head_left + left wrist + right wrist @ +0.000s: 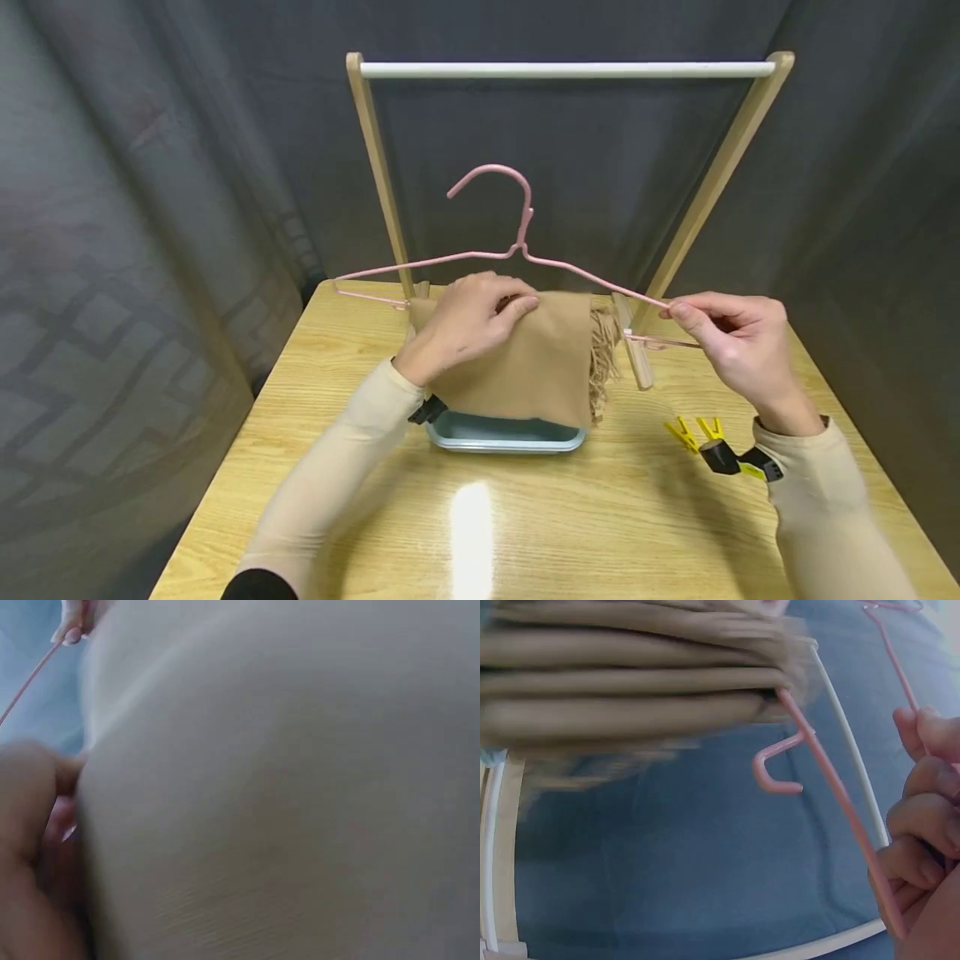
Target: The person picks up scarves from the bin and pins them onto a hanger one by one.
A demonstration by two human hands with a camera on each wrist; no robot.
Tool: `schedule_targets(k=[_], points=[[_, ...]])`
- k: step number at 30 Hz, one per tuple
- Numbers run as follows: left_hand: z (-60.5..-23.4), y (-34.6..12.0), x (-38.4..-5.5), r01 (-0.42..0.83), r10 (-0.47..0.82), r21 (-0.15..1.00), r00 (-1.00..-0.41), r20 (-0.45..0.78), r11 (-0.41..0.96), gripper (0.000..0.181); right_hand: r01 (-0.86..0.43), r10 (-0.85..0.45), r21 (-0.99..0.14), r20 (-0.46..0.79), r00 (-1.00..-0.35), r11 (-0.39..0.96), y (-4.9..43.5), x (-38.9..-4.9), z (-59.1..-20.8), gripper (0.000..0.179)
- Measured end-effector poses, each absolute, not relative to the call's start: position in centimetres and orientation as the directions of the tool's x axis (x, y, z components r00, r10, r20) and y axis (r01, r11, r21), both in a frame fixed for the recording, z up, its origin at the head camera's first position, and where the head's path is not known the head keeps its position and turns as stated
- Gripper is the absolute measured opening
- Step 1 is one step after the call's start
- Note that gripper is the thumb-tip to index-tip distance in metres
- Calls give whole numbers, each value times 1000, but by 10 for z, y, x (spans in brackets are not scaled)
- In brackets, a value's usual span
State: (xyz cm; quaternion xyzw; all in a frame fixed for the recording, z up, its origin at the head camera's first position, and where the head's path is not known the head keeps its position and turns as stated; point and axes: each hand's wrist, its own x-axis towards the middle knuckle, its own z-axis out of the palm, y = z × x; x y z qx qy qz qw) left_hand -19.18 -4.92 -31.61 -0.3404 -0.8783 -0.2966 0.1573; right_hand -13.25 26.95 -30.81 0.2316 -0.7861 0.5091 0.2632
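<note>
A pink clothes hanger (573,269) is held up over the table, its hook pointing upward. Over its lower bar hangs a folded tan scarf (547,367) with fringe along its right side. My right hand (738,346) grips the hanger's right end between thumb and fingers. At the scarf's top edge, my left hand (480,321) pinches the cloth near the middle. The right wrist view shows the scarf's folds (622,716) stacked side-on, blurred, beside the hanger's bar (836,784). Cloth (277,787) fills most of the left wrist view.
Behind the hanger stands a wooden rack with a white rod (562,70) across its top. A light blue tray (506,447) sits beneath the scarf. Yellow clothespins (684,434) lie on the wooden table (600,525) near the right wrist. Grey curtains surround the table.
</note>
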Motion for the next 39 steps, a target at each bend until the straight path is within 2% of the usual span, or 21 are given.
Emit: schedule_targets(k=[3, 6, 10, 15, 18, 23, 27, 30, 33, 39], points=[[-323, -53, -194, 732, 621, 350, -682, 387, 585, 25, -626, -66, -684, 653, -754, 375, 270, -134, -308, 23], [-325, -60, -194, 766, 643, 288, -641, 419, 575, 26, -633, -46, -685, 665, -746, 362, 273, -137, -309, 18], [-321, -76, -192, 776, 599, 243, -611, 516, 582, 22, -642, -27, -665, 686, -727, 381, 278, -139, -307, 12], [-319, -102, -193, 770, 571, 217, -602, 558, 600, 23, -638, -21, -638, 700, -714, 430, 284, -139, -299, 7], [-322, -118, -194, 791, 550, 192, -555, 624, 581, 19, -633, -7, -643, 699, -715, 431, 286, -140, -297, 8], [-319, -143, -192, 820, 451, 130, -431, 782, 558, 5, -630, 16, -661, 695, -719, 408, 292, -146, -301, 8], [-314, -156, -193, 814, 313, 163, -388, 867, 557, 6, -628, -13, -629, 701, -713, 458, 296, -153, -303, 5], [-315, -162, -196, 787, 183, 248, -412, 892, 565, 10, -622, -13, -627, 699, -715, 470, 297, -158, -305, 6], [-318, -168, -201, 736, 99, 338, -480, 872, 586, 14, -623, 1, -636, 700, -714, 454, 298, -162, -308, 5], [-325, -177, -209, 671, 122, 460, -630, 767, 581, 15, -619, 9, -647, 695, -719, 445, 299, -166, -308, 6]])
